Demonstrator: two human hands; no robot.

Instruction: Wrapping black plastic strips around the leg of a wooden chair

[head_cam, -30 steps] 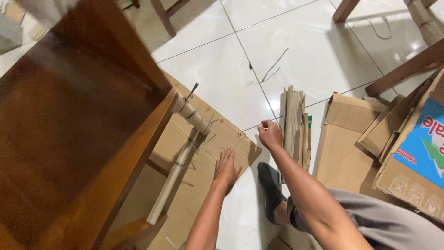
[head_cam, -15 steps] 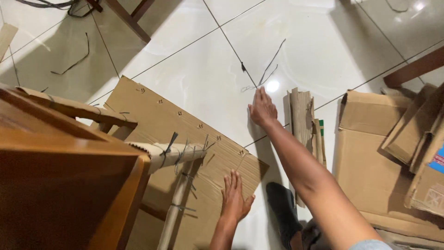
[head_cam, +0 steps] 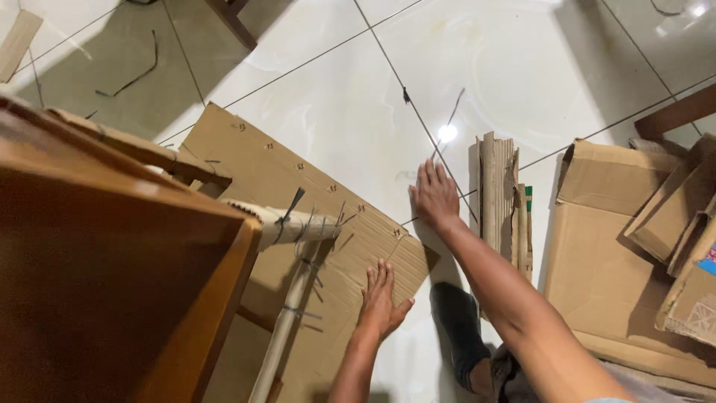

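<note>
My left hand (head_cam: 382,300) lies flat, fingers spread, on a brown cardboard sheet (head_cam: 291,172) spread on the white tiled floor. My right hand (head_cam: 435,193) reaches out over the tiles with its fingers extended, just left of a stack of folded cardboard strips (head_cam: 498,192). A thin dark strap (head_cam: 449,119) lies on the floor just beyond its fingertips; I cannot tell whether they touch it. A wooden furniture piece (head_cam: 104,261) fills the left, with legs wrapped in cardboard rolls (head_cam: 306,224) tied with straps.
Flattened cardboard boxes (head_cam: 611,224) lie at the right. My dark-socked foot (head_cam: 459,328) rests on the tiles by the sheet's corner. A wooden leg (head_cam: 675,113) crosses the upper right, another (head_cam: 231,21) stands at the top. Loose strap pieces (head_cam: 134,75) lie at upper left.
My right hand drew back from the strap toward the cardboard strips and spread flat. The view shifted, so the furniture fills more of the left. My left hand stayed on the sheet.
</note>
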